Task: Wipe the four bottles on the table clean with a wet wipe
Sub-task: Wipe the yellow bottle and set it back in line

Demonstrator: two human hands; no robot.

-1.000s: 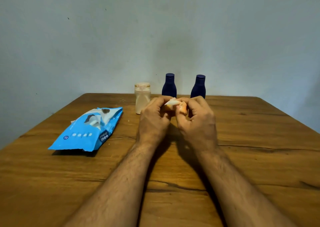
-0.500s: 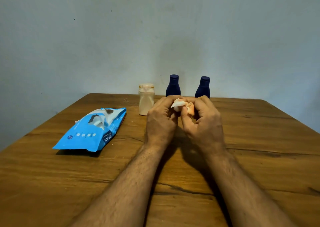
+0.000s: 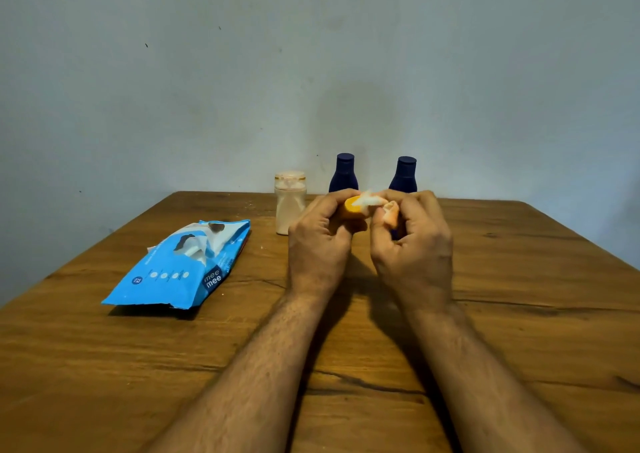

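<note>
My left hand grips a small orange bottle above the middle of the wooden table; most of the bottle is hidden by my fingers. My right hand pinches a crumpled white wet wipe that lies against the bottle's end. Behind my hands stand a cream bottle with a clear cap and two dark blue bottles, all upright near the table's far edge.
A blue pack of wet wipes lies on the table to the left, a wipe poking out of its opening. A plain wall rises right behind the table's far edge. Cracks run across the tabletop.
My hands have parted a little. The orange bottle now shows more in my left hand, and the wipe has shifted across its end.
</note>
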